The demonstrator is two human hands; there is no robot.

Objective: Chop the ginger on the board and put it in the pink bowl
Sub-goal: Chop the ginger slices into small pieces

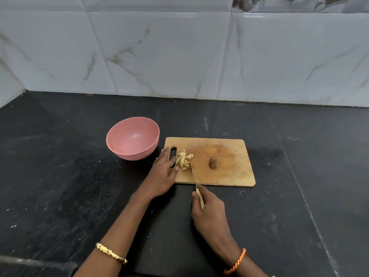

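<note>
The left hand (162,172) lies flat with fingers straight at mid-frame, forearm running toward the lower left. The right hand (207,210), right of centre, curls in a grip, forearm toward the lower right.

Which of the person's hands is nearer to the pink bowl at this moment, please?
The left hand. It rests flat on the board's handle end, just right of the pink bowl. The right hand grips the knife nearer the camera, off the board.

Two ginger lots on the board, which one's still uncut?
The brown whole ginger lump mid-board, skin on, clear of both hands; the pale sliced ginger pile lies at the knife blade.
</note>
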